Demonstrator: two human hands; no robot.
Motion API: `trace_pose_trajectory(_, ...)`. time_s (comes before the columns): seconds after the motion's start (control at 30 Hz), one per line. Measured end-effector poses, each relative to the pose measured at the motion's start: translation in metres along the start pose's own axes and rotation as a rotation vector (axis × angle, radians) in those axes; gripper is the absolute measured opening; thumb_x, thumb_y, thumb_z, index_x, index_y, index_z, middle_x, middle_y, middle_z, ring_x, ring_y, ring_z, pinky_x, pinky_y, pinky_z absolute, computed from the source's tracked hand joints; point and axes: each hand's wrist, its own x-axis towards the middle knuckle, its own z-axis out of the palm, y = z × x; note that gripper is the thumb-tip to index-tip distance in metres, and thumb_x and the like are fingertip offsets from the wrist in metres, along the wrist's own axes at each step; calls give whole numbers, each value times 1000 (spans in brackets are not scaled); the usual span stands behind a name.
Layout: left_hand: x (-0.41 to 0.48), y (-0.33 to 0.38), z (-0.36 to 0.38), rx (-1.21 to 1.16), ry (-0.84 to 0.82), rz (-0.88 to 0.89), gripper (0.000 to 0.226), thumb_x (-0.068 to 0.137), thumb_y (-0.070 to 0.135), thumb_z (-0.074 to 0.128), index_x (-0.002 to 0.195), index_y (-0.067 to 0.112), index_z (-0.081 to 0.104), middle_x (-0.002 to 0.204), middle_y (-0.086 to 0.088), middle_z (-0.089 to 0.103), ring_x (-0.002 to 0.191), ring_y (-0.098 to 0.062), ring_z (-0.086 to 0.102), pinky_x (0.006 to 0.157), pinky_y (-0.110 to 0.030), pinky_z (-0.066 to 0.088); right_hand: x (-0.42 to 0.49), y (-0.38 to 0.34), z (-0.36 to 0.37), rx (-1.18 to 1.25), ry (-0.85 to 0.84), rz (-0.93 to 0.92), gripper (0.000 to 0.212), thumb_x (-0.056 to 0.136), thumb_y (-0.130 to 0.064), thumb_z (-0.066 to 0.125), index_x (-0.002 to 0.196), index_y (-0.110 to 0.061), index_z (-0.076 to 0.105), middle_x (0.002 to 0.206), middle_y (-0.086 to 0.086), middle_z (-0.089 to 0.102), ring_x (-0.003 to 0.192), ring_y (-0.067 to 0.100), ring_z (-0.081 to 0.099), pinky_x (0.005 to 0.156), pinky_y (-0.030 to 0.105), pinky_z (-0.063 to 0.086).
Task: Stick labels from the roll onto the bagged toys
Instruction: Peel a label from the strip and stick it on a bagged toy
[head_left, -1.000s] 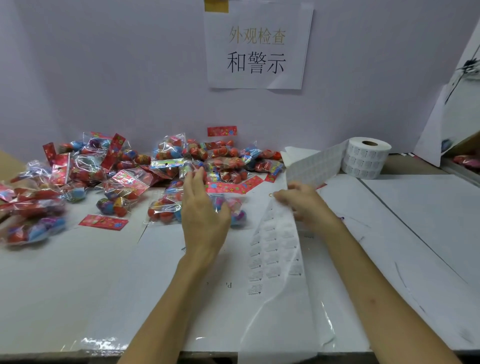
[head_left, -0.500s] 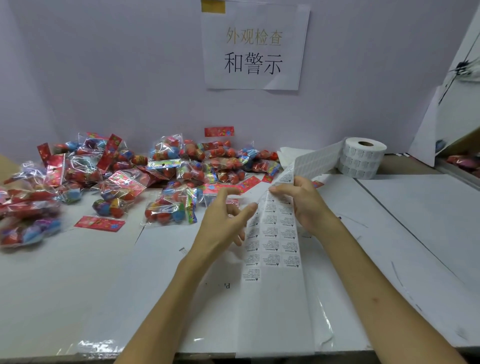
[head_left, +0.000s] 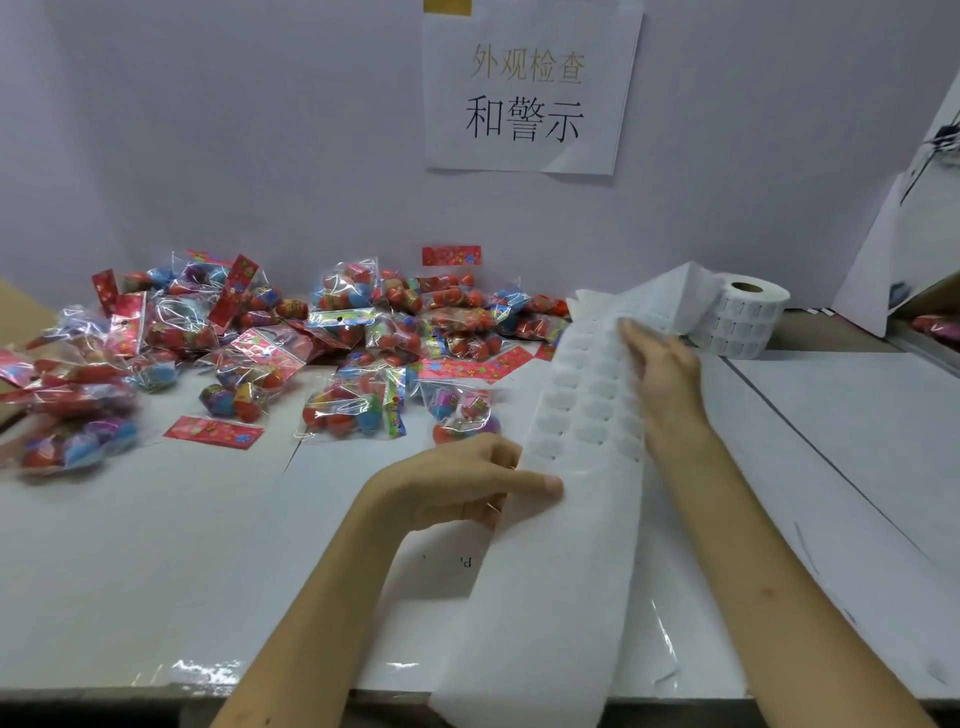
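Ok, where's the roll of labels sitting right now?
In the head view the roll of labels stands on end at the back right of the table, near the wall, just beyond the right hand, which touches its unrolled strip.

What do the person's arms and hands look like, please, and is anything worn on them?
Both arms are bare: the left forearm and right forearm show no sleeves down to the picture's lower edge. The left hand and right hand wear no gloves, and no watch or bracelet shows at either wrist. Whether there is a ring is too blurred to tell.
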Motion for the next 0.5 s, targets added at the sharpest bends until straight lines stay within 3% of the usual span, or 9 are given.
trace_pose_trajectory(0.1,4,-1,-2,1,13,86,13,89,28,77,98,20,82,109,-5,78,97,-19,74,83,-28,57,8,-5,-13,49,-11,42,30,92,-11,71,121,-4,65,117,15,73,103,25,73,87,41,60)
trace_pose_trajectory(0.17,7,-2,-3,-41,123,140,19,88,29,78,101,15,80,107,-7,78,96,-20,74,83,-31,57,6,-1,-13,-49,38,-9,36,92,-9,70,124,-5,55,129,20,64,96,15,69,74,26,57)
trace_pose_trajectory(0.23,9,-3,-5,-78,213,185,22,91,25,75,109,11,77,108,-6,78,99,-21,75,79,-29,60,1,2,-11,-298,147,-222,46,88,-6,72,127,-7,49,128,16,59,88,6,64,62,9,48)
trace_pose_trajectory(0.3,10,-3,-7,-98,281,212,21,93,20,73,112,10,76,108,-5,78,98,-21,75,74,-29,60,-6,0,-8,-521,148,-514,39,86,-3,71,121,-10,57,118,6,63,95,14,63,66,9,48)
trace_pose_trajectory(0.4,11,-4,-6,-95,365,235,20,92,15,74,111,9,76,105,-7,78,95,-23,75,74,-32,60,-22,-4,1,-608,-143,-714,19,85,-4,69,94,-19,72,97,-9,71,96,16,65,77,28,52)
trace_pose_trajectory(0.5,13,-6,-5,-87,395,248,21,91,12,75,112,10,76,106,-9,78,98,-27,74,79,-38,59,-37,0,12,-750,-501,-734,12,81,-13,75,87,-23,76,100,-12,71,106,12,60,84,20,44)
